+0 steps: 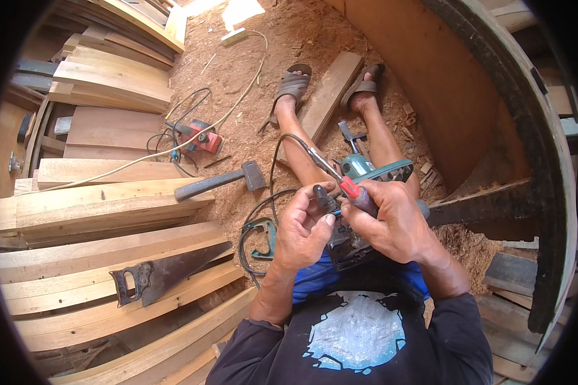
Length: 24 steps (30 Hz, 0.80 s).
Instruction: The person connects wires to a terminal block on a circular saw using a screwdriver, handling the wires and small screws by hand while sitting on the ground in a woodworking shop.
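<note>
Nearest the camera, at the bottom of the frame, is your black T-shirt with a cracked pale-blue and white print (356,330), above your blue shorts (307,285). Just beyond, at centre, your left hand (304,231) has a small black cylindrical piece (324,199) pinched between thumb and fingers, beside a short blue wire (338,212). Your right hand (395,218) is closed around a red-and-dark-handled tool (349,187), its metal shaft angled toward the upper left. Under and behind your hands, over your lap, lies the green-and-black power tool body (359,168). Left of it is an open-curved green plastic casing part (263,239). A wood-handled saw with a dark blade (176,273) rests on pale planks (109,212) at lower left, and a grey-headed hammer (250,176) lies above it. Farther off, a red corded power tool (202,138) sits on shavings-covered ground (237,96) at upper left.
</note>
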{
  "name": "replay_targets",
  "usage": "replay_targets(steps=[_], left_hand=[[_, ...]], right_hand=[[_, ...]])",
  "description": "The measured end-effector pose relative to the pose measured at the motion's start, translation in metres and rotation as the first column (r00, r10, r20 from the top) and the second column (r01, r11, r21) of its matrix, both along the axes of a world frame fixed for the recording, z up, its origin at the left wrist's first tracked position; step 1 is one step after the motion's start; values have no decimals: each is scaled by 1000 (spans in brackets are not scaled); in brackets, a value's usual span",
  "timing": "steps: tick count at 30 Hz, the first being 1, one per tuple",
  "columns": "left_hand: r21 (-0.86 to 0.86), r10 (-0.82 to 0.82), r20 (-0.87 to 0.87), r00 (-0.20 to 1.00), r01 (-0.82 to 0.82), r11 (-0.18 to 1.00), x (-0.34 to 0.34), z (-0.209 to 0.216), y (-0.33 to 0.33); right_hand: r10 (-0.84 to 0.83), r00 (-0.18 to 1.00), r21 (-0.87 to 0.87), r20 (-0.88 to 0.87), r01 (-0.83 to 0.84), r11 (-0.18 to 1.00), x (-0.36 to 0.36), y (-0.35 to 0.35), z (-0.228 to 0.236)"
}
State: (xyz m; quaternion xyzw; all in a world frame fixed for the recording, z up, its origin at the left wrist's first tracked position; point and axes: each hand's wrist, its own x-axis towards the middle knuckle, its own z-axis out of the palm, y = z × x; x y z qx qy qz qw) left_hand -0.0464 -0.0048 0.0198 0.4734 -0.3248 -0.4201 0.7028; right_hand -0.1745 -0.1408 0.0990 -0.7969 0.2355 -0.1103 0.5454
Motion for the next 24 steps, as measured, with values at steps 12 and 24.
replay_targets(steps=[12,24], left_hand=[[63,109,113,988,-117,991,-11,5,-3],[-36,-41,8,999,41,999,1,-2,2]], right_hand=[[-35,999,-14,14,35,999,0,3,-3],[-114,993,-34,39,115,993,-3,2,-8]])
